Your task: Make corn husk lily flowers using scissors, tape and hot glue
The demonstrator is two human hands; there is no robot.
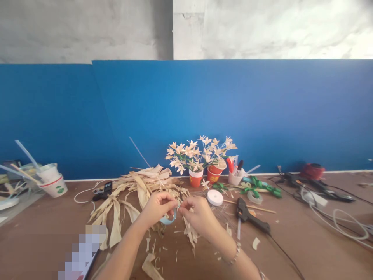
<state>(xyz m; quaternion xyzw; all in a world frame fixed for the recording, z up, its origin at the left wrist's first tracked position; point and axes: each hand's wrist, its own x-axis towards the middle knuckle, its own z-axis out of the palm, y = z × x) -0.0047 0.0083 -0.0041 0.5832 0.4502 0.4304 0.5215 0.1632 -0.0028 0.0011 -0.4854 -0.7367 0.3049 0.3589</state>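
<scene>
My left hand (pixel 157 210) is pinched closed, and a curled light blue ribbon (pixel 168 221) hangs from its fingers. Close beside it, the thumb and fingertips of my right hand (pixel 198 213) are pressed together too. Whatever lies between my right fingertips is too small to make out. Both hands are above the brown table, just in front of a heap of dried corn husks (pixel 142 186). A white roll of tape (pixel 215 197) lies beyond my right hand. Further right rests a black glue gun (pixel 252 217) with a clear stick near it.
Paper cups (pixel 196 179) holding husk flowers (pixel 189 151) stand by the blue partition (pixel 233 101). A cup of tools (pixel 234 178) and green ribbon (pixel 258 186) are right of them. Cables (pixel 335 219) sprawl at far right. At left are a white cup (pixel 55 184) and a pixelated patch (pixel 83 252).
</scene>
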